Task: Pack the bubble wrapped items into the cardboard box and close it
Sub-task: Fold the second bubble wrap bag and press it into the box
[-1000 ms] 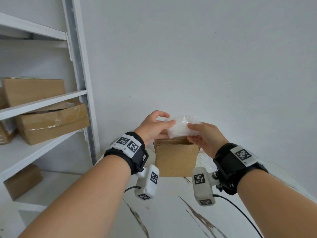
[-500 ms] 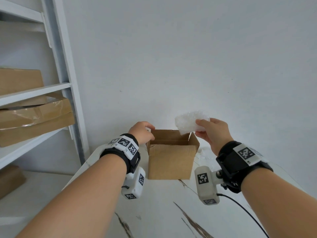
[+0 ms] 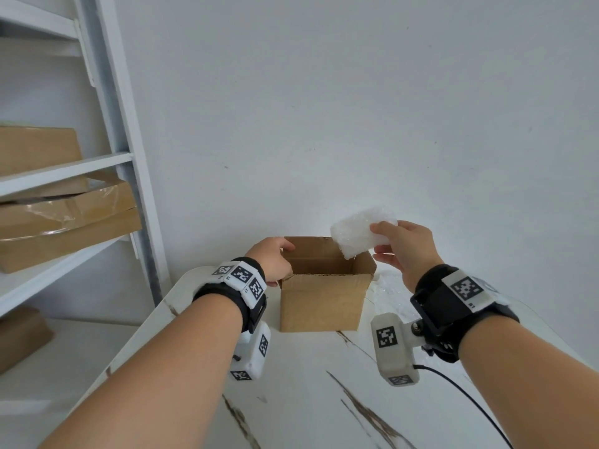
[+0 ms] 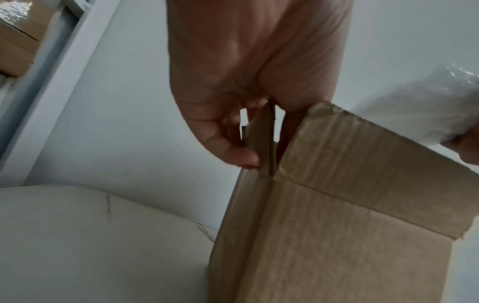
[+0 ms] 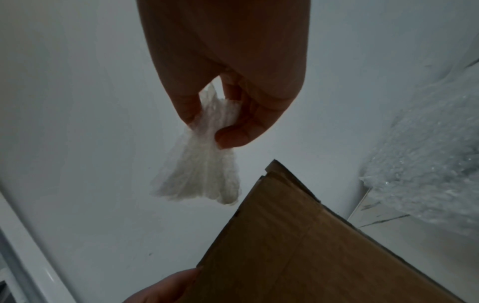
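The right hand (image 3: 405,251) pinches one white bubble-wrapped bundle (image 3: 359,233) above the open brown cardboard box's (image 3: 321,303) one-o'clock corner, apparently poised to drop it in. The left hand (image 3: 272,260) grips the nine-o'clock flap (image 4: 261,141), likely steadying the single box on the white marbled tabletop (image 3: 308,400); more bubble wrap (image 5: 427,164) lies at three o'clock.

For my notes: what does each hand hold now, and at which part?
Right hand pinches the bubble-wrapped item at its right end. Left hand grips the cardboard box at its left flap.
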Motion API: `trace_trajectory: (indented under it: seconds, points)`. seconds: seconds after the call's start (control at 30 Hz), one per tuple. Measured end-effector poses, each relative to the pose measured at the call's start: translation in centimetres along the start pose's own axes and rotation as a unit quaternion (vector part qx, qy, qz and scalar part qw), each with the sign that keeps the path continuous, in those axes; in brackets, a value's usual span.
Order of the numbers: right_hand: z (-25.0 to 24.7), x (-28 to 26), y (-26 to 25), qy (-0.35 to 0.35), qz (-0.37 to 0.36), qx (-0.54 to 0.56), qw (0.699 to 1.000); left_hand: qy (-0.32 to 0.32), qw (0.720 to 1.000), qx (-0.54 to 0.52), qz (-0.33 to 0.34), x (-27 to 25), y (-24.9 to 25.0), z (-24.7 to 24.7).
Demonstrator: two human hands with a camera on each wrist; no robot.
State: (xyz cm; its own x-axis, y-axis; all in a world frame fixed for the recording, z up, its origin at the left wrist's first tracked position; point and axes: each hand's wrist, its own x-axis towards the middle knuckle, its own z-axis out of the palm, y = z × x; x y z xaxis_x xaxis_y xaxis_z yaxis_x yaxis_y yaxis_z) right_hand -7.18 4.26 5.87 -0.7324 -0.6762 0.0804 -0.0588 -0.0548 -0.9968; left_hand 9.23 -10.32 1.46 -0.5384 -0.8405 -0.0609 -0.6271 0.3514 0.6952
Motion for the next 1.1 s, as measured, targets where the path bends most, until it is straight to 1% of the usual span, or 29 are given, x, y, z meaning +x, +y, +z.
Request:
trace_trajectory:
  seconds: [0.1, 0.23, 0.37, 0.47, 0.6, 0.67, 0.73, 0.87, 0.93, 1.1]
  points:
    - [-0.2, -0.5, -0.3, 0.005, -0.035, -0.045, 0.998, 0.016, 1.0, 0.016, 0.022, -1.0, 0.0, 0.7]
    - [-0.4, -0.9, -0.4, 0.009, -0.09, -0.126, 0.988, 0.06, 0.993, 0.054, 0.084, -2.7, 0.0, 1.7]
    - [-0.2, -2.3, 0.8, -0.027, -0.121, -0.217, 0.968, 0.09, 0.987, 0.053, 0.126, -4.5, -0.4, 2.6]
    - [0.6, -3.7, 1.9, -0.056, -0.141, -0.292, 0.944, 0.092, 0.987, 0.023, 0.132, -5.6, -0.8, 2.8]
    - [2.3, -4.7, 2.4, -0.076, -0.162, -0.361, 0.915, 0.113, 0.986, -0.065, 0.103, -6.3, -1.0, 2.4]
    - [3.6, -4.9, 2.6, -0.103, -0.159, -0.408, 0.893, 0.099, 0.986, -0.093, 0.099, -6.3, -1.1, 2.3]
    - [4.8, -5.0, 2.9, -0.128, -0.16, -0.456, 0.866, 0.07, 0.988, -0.109, 0.087, -6.0, -1.2, 2.1]
    - [6.6, -4.4, 3.0, -0.134, -0.15, -0.527, 0.826, 0.031, 0.986, -0.152, 0.067, -5.8, -1.6, 2.0]
    - [7.1, -3.9, 3.3, -0.125, -0.14, -0.551, 0.813, 0.024, 0.985, -0.156, 0.071, -5.8, -1.8, 2.0]
    - [7.9, -3.5, 4.7, -0.101, -0.117, -0.582, 0.799, 0.005, 0.981, -0.178, 0.074, -5.6, -2.4, 2.1]
